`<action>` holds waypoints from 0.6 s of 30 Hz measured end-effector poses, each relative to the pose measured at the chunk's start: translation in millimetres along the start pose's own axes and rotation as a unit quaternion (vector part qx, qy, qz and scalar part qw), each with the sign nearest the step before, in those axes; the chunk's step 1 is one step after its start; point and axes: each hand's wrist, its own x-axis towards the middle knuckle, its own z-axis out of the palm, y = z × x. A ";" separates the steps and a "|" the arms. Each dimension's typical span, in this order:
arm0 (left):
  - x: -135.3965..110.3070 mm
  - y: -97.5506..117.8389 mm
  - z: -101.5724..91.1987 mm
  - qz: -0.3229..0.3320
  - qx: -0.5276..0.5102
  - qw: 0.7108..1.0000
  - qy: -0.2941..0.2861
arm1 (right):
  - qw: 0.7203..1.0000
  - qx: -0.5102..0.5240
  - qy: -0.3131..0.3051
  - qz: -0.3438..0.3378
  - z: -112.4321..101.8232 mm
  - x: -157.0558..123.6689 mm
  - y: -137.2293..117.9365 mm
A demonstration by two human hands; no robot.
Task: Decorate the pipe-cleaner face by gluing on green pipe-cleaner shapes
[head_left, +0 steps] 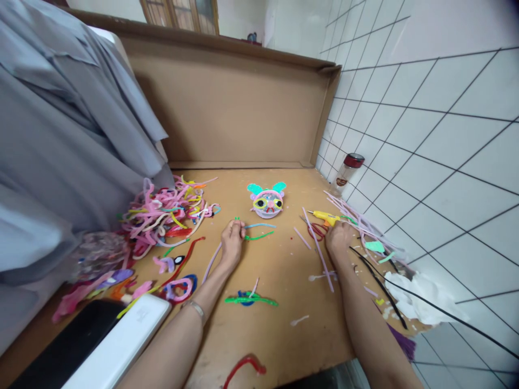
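My left hand (232,239) is closed in a pinch above the middle of the table. From its fingers a green pipe cleaner (261,236) and a light blue pipe cleaner (261,225) stick out to the right. My right hand (339,239) is curled round the back of a yellow hot glue gun (325,216), whose nozzle points left. Scissors with orange-red handles (317,231) lie beside it. Further back, between both hands, sits a round decorated face (267,204) with teal ears and yellow-rimmed eyes. Nearer to me lies a green and blue twisted piece (251,299).
A tangled heap of pipe cleaners (162,216) is at left, near a phone-like white slab (121,340). Lilac pipe cleaners (365,227), a red-lidded jar (347,172), white tissue (421,297) and a black cable (441,307) line the tiled wall. Cardboard (235,102) stands behind.
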 end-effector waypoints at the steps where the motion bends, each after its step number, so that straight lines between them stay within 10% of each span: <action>1: -0.1 -0.1 0.1 0.003 0.001 1.000 0.000 | 1.000 0.005 0.001 0.006 0.7 -0.4 -1.9; 13: 2.4 -3.2 0.6 0.002 -0.020 1.000 -0.007 | 0.996 0.040 0.050 -0.059 -22.1 -15.1 -16.1; 18: 3.8 -6.8 0.3 0.006 -0.027 1.000 -0.010 | 0.988 0.015 -0.134 -0.069 -38.9 -31.7 -41.7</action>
